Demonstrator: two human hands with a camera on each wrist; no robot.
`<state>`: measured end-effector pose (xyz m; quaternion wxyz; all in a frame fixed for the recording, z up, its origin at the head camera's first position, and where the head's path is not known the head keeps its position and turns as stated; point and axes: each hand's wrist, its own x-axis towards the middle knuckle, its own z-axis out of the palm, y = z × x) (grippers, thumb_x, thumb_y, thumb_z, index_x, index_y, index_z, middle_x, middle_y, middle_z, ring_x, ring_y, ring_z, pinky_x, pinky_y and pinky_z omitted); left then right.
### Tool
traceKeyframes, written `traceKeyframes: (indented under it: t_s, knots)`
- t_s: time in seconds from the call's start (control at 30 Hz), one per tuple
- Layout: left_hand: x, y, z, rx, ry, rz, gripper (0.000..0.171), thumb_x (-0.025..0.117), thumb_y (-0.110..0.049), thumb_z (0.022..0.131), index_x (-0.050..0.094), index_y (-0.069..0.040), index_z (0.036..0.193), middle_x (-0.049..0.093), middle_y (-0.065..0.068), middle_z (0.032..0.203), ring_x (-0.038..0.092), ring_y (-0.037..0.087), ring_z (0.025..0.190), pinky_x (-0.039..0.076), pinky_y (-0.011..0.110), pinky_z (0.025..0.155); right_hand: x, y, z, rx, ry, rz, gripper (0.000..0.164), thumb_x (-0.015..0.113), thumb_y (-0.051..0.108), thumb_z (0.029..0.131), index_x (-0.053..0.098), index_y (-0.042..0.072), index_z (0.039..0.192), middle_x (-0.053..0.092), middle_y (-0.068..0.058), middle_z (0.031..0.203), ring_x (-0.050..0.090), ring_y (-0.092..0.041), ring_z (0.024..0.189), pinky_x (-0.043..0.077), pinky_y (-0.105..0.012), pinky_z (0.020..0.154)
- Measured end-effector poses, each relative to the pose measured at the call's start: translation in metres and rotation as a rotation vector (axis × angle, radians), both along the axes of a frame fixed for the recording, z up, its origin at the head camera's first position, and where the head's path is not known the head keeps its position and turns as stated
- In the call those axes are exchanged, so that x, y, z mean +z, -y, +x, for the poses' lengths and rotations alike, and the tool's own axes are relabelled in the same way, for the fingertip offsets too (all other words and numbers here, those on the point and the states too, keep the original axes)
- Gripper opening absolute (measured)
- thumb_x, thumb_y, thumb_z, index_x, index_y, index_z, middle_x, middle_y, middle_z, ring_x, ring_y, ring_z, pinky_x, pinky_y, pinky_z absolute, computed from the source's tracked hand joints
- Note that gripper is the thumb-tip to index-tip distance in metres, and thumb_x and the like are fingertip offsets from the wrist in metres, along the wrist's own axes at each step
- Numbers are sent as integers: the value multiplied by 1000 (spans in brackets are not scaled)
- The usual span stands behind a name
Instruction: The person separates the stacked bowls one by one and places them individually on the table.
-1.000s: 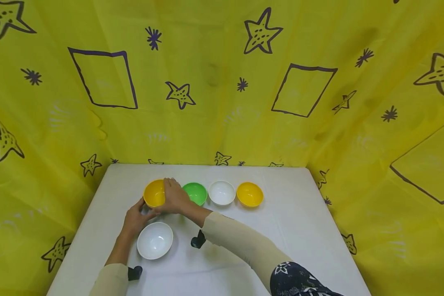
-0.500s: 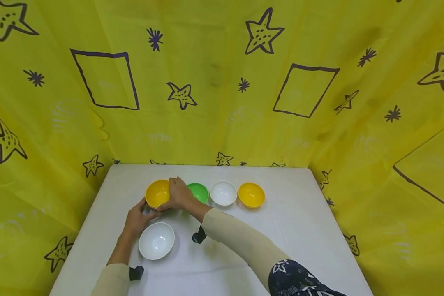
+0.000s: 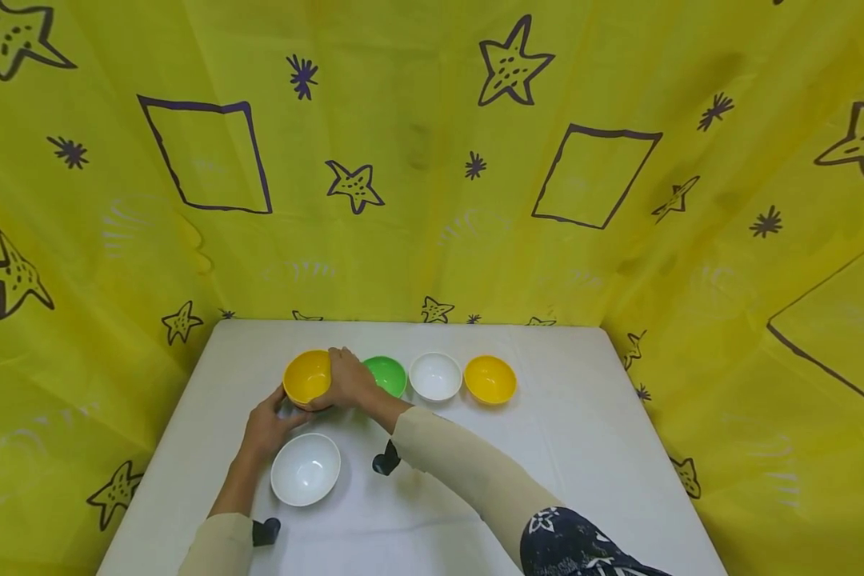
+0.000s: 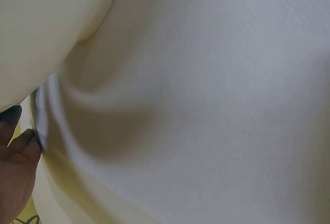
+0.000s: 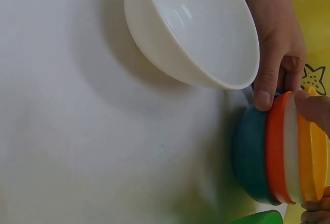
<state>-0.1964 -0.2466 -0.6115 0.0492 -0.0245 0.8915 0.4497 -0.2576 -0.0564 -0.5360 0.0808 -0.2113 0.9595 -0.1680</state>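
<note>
At the back left of the table, a yellow bowl tops a stack of nested bowls. In the right wrist view an off-white bowl, an orange bowl and a teal bowl show beneath it. My left hand holds the lower part of the stack from the near left, its thumb against the teal and orange bowls. My right hand grips the yellow bowl at its right side, thumb near the rim. A larger white bowl stands just in front, apart from both hands.
Right of the stack, a green bowl, a white bowl and another yellow bowl stand in a row. My right forearm crosses the white-covered table. A yellow patterned curtain hangs around the back and sides.
The head view has shifted slightly, moving everything a little to the right in the picture. Both hands keep their hold on the stack, and the other bowls stay put.
</note>
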Motion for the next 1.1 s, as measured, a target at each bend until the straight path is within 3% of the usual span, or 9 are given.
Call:
traceKeyframes:
  t_s: [0.13, 0.47, 0.73, 1.1]
  knots:
    - [-1, 0, -1, -5, -1, 4, 100, 85, -37, 90, 29, -1, 164, 34, 31, 162, 30, 51, 150, 22, 63, 124, 2, -4, 0, 8, 6, -71, 104, 92, 58, 72, 46, 6, 149, 59, -4, 123, 58, -14, 104, 54, -22, 85]
    - [3, -3, 0, 4, 31, 16, 100, 84, -37, 91, 26, 0, 164, 30, 30, 165, 26, 52, 152, 22, 65, 123, 15, -6, 1, -23, 33, -124, 94, 91, 51, 78, 45, 9, 149, 58, 0, 123, 58, -10, 104, 54, -19, 90]
    - [0, -3, 1, 11, 20, 4, 103, 86, -37, 90, 26, 2, 164, 33, 31, 162, 28, 52, 151, 23, 65, 123, 18, -15, 4, -8, 9, -162, 98, 91, 51, 76, 46, 7, 150, 60, -2, 127, 60, -12, 106, 54, -20, 91]
    - [-1, -2, 0, -1, -10, -5, 100, 86, -32, 90, 28, 4, 163, 34, 31, 162, 30, 53, 149, 25, 63, 122, 24, -42, 15, 15, 9, -315, 97, 94, 46, 73, 47, 7, 148, 59, -4, 127, 59, -15, 108, 53, -24, 95]
